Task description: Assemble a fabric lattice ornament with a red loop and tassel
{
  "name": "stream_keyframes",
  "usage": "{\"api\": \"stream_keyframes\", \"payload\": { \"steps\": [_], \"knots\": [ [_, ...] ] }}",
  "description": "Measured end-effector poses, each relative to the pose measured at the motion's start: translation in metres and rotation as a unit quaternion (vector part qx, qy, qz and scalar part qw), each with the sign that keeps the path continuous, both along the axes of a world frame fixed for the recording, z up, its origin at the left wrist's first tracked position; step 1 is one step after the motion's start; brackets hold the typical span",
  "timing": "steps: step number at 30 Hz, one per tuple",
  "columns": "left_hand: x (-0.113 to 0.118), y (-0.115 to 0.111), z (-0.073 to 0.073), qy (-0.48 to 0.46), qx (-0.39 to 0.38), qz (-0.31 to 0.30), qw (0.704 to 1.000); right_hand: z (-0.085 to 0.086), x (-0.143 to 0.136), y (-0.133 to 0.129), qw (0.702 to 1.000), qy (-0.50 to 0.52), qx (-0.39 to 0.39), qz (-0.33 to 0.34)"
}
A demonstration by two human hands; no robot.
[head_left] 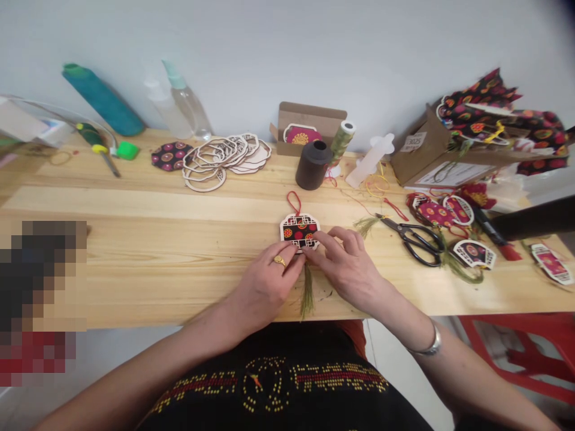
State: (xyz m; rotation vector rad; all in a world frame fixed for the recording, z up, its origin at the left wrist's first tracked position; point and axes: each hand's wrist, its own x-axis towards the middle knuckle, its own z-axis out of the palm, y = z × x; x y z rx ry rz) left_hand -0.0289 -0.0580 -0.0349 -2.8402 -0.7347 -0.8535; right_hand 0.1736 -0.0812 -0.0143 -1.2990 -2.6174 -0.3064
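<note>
A fabric-covered pendant (300, 230) with a pale cut-out wooden frame lies on the table in front of me. A red cord loop (293, 202) stands out at its top, and a green tassel (307, 293) hangs from its lower edge. My left hand (274, 275) has thumb and fingers closed at the pendant's bottom left edge. With bent fingers, my right hand (344, 263) grips the lower right edge. The fingertips of both hands meet near where the tassel joins, and they hide that spot. Black-handled scissors (415, 239) lie to the right of my right hand.
Pale wooden frames (229, 157) are piled at the back left. A black thread spool (313, 166), a green thread cone (344, 140) and a glue bottle (371, 160) stand behind the pendant. Finished-looking pendants (435, 212) and a cardboard box (431, 149) of fabric pieces occupy the right.
</note>
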Motion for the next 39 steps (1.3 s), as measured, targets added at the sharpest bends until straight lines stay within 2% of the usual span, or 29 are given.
{"api": "stream_keyframes", "payload": {
  "steps": [5,11,19,21,24,27,34,39],
  "knots": [
    [0.000,0.000,0.001,-0.002,-0.017,0.006,1.000,0.000,-0.001,0.000,1.000,0.008,0.003,0.001],
    [-0.002,-0.001,-0.006,0.006,-0.015,0.005,1.000,0.001,-0.002,-0.001,1.000,0.007,0.002,0.003],
    [0.001,0.001,-0.004,-0.049,0.029,0.098,0.994,-0.001,-0.001,-0.001,1.000,0.000,0.003,-0.003],
    [0.002,0.003,-0.003,-0.052,0.017,0.130,0.990,-0.002,0.000,-0.001,1.000,0.005,-0.001,-0.002],
    [0.002,0.006,-0.002,-0.046,-0.024,0.148,0.988,-0.003,0.001,-0.001,1.000,0.016,-0.011,0.000],
    [0.000,0.010,0.000,-0.043,-0.041,0.132,0.989,-0.004,0.001,-0.001,1.000,0.017,-0.008,0.000],
    [-0.002,0.004,-0.001,-0.042,-0.028,0.041,0.998,-0.005,0.001,0.000,1.000,0.027,-0.007,-0.003],
    [-0.003,0.002,-0.005,-0.027,-0.021,0.022,0.999,-0.006,0.003,0.000,0.999,0.042,-0.013,-0.005]
  ]
}}
